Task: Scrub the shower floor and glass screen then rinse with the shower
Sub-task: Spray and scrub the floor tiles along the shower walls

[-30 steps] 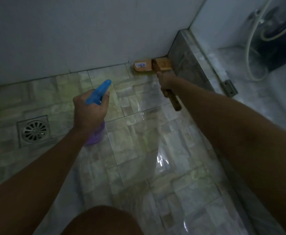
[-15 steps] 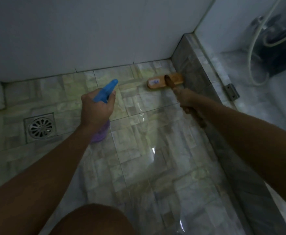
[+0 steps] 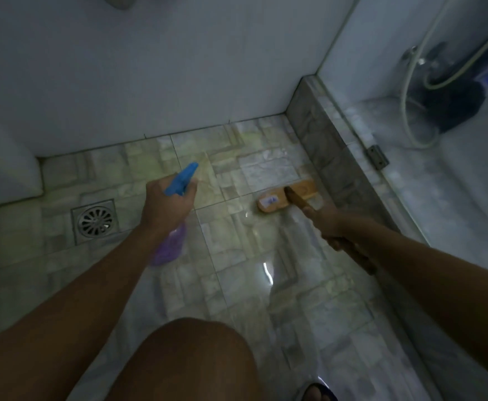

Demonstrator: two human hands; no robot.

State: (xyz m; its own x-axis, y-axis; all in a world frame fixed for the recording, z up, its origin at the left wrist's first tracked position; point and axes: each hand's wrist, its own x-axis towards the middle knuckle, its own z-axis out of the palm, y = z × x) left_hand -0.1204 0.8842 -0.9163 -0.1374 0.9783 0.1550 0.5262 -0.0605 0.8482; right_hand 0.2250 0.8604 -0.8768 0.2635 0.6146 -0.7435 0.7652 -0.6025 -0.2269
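Two hands: both are holding tools over the wet shower floor (image 3: 237, 287), the left hand (image 3: 166, 208) at about 9 o'clock from the middle of the view and the right hand (image 3: 328, 224) at about 3 o'clock.
Floor drain (image 3: 93, 222): a round slotted metal grate in a square frame, further out at 9 o'clock, set into the tiles and apart from the left hand.
Left-hand fingers: curled round the neck of the spray bottle (image 3: 170, 247); I cannot tell whether one is on the trigger.
Spray bottle: the blue trigger head points toward 1 o'clock and the purple body hangs below the fist.
Shower floor: pale marbled tiles, shiny with water, with a bright glare streak toward 5 o'clock.
Scrub brush (image 3: 277, 199): the wooden head lies flat on the tiles at 3 o'clock, just beside the foot of the kerb (image 3: 326, 146), with a pale label on its back. The long handle runs back toward 4 o'clock.
Right-hand fingers: wrapped together round the brush handle, behind the head.
Kerb: grey stone, running from 1 o'clock down to 5 o'clock.
Glass screen (image 3: 454, 215): stands on the kerb, with a metal hinge (image 3: 377, 157) at 2 o'clock.
Shower hose (image 3: 405, 111): looped behind the glass at 2 o'clock, blurred.
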